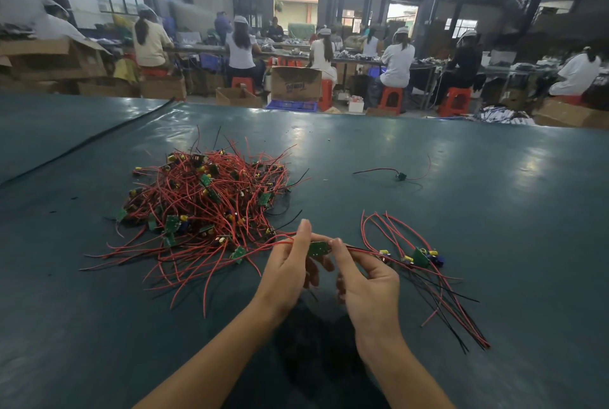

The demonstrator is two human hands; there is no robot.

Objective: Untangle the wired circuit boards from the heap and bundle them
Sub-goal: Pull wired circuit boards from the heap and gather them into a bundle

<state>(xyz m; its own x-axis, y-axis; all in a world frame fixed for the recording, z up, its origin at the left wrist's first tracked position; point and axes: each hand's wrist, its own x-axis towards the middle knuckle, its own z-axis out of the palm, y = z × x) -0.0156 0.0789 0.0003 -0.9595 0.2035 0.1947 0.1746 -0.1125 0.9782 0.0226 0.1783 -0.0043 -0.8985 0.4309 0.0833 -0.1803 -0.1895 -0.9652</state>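
Lower centre of frame: a worker's left hand (290,263) and right hand (365,280) meet over a dark green table (494,211), fingertips nearly touching. Each pinches one end of a small green circuit board (319,249). The left index finger points up; the other fingers curl under the board. Red wire runs from the board's left end toward the heap (204,204), a dense tangle of red and black leads w/ green boards and yellow components, at centre-left, just beside the left hand. Red and black leads run off the right end toward a smaller bunch (423,257) of wired boards at lower right, wires fanned out toward the bottom-right corner.

Right of centre, well apart from both piles, a lone board (400,176) lies w/ one red and one black lead spread out. A black strip (89,141) crosses the table diagonally at upper left.

Background, top of frame: approx. a dozen workers (397,59) in light caps sit on red stools (392,99) at long benches, backs to camera. A cardboard box (295,83) stands at top centre.
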